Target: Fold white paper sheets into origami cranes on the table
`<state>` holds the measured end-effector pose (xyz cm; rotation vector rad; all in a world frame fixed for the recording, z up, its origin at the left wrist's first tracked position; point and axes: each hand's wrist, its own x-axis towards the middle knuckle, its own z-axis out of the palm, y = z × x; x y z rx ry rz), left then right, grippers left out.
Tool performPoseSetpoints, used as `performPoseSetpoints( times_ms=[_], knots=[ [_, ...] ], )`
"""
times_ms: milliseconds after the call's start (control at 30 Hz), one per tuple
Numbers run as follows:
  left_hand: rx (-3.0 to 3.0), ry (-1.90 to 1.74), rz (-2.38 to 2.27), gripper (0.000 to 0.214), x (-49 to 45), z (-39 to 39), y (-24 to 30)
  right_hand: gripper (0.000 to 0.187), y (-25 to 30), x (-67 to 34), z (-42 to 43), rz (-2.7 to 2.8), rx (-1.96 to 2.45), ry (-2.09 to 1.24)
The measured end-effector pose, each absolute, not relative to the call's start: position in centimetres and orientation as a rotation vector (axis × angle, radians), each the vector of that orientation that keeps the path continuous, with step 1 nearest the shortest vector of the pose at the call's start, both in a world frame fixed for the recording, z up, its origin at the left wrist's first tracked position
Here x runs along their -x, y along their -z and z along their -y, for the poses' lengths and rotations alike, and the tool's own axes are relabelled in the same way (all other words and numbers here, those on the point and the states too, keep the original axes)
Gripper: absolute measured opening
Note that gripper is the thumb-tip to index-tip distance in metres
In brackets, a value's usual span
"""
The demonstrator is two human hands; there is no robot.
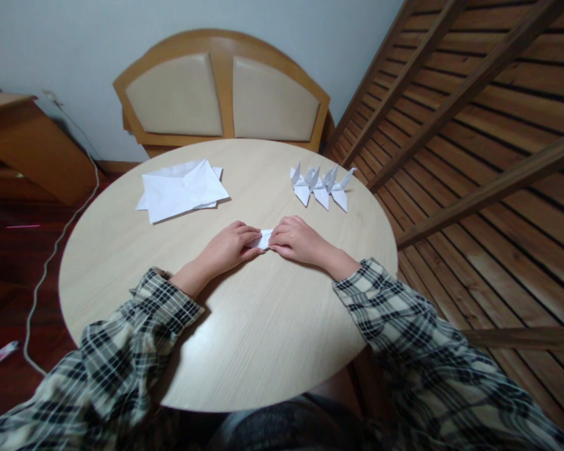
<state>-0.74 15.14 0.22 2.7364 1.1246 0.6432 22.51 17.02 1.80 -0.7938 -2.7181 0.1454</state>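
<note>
Between my two hands lies a small folded piece of white paper, close to the tabletop near the middle of the table. My left hand has its fingers closed on the paper's left end. At the right end, my right hand grips it with fingers bent and pressed together. Only a short stretch of the paper shows between the fingertips; its full shape is hidden. Beyond my right hand, three folded white paper cranes stand in a row.
A loose pile of white paper sheets rests at the back left of the round wooden table. Behind the table is a padded headboard. Slatted wood rises close on the right, and a pale cable runs along the floor at left.
</note>
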Motion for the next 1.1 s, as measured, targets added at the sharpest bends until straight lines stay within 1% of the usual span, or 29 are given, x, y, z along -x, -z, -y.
performPoseSetpoints(
  times_ms=[200,467,633,1100],
  knots=[
    [-2.733,-0.678,-1.102,0.035,0.7,-15.23,-0.05,0.022,-1.83,-22.48,-16.84,2.708,0.842,-0.112],
    [-2.738,-0.692,-1.086,0.028,0.74,-15.19,-0.04,0.022,-2.01,-22.6,-16.87,2.682,0.965,-0.137],
    [-2.747,-0.704,-1.09,0.027,0.68,-15.17,-0.08,0.021,-1.93,-22.32,-16.94,2.661,1.053,-0.134],
    [-2.724,-0.779,-1.144,0.026,0.57,-15.66,0.56,0.027,-1.66,-21.76,-16.72,2.643,1.301,-0.082]
  ],
)
